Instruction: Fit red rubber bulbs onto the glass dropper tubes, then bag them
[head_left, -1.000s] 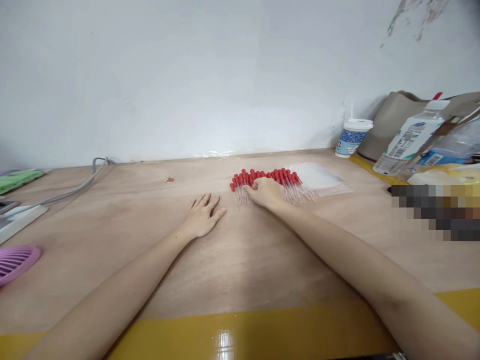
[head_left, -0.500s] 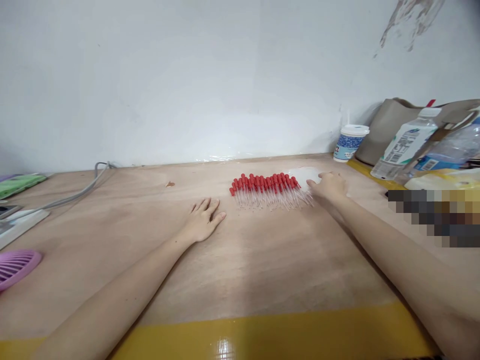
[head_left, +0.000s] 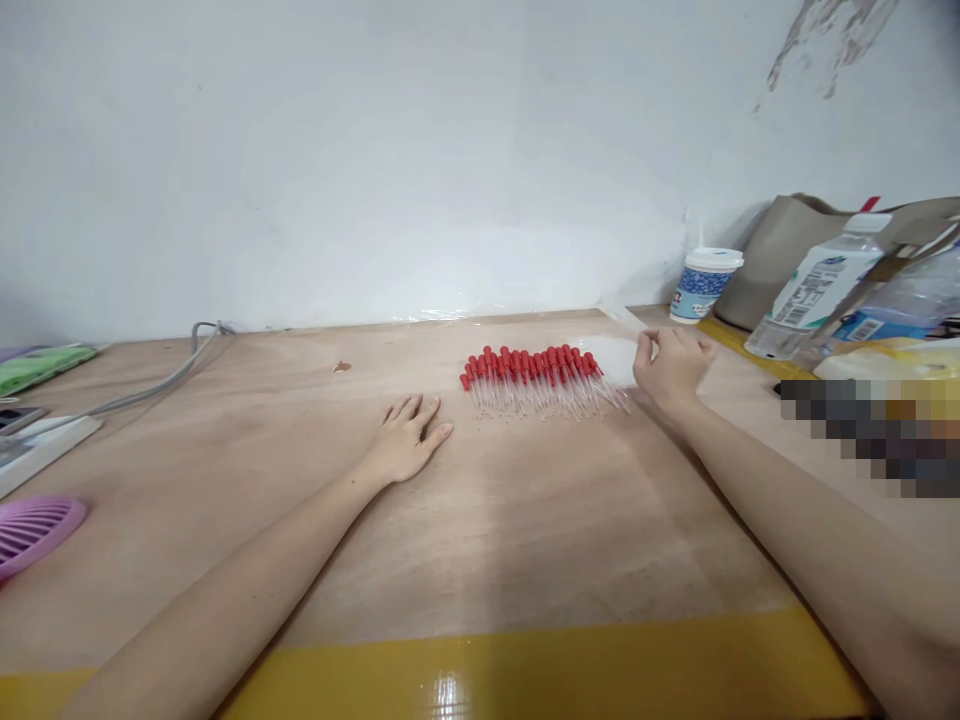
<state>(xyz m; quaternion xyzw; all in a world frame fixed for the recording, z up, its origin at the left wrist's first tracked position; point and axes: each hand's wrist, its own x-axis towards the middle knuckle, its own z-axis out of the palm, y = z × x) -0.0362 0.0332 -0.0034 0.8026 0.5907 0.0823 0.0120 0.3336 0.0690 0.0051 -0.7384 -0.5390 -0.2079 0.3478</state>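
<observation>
My left hand (head_left: 409, 440) lies flat on the wooden table, fingers spread, holding nothing. To its right is a row of thin clear sticks with red bulb-like tops (head_left: 525, 365), which look like small droppers. They lie side by side, red ends toward the wall. Beyond their right end, my right hand (head_left: 675, 370) is closed in a pinch. A translucent plastic bag or sheet (head_left: 621, 318) rises from its fingertips toward the wall. Beside that hand a white patch (head_left: 604, 355) lies flat on the table, partly behind the sticks; I cannot tell whether it belongs to the plastic.
At the right stand a lidded paper cup (head_left: 705, 285), a plastic bottle (head_left: 821, 285) and a grey-beige bag (head_left: 765, 250). On the left are a grey cable (head_left: 150, 390), a green packet (head_left: 45, 368) and a purple slatted object (head_left: 37, 530). Yellow tape (head_left: 562, 665) covers the front edge.
My right hand has gone from spread fingers to a pinch and shifted slightly right, lifting an edge of the translucent plastic. My left hand has stayed put.
</observation>
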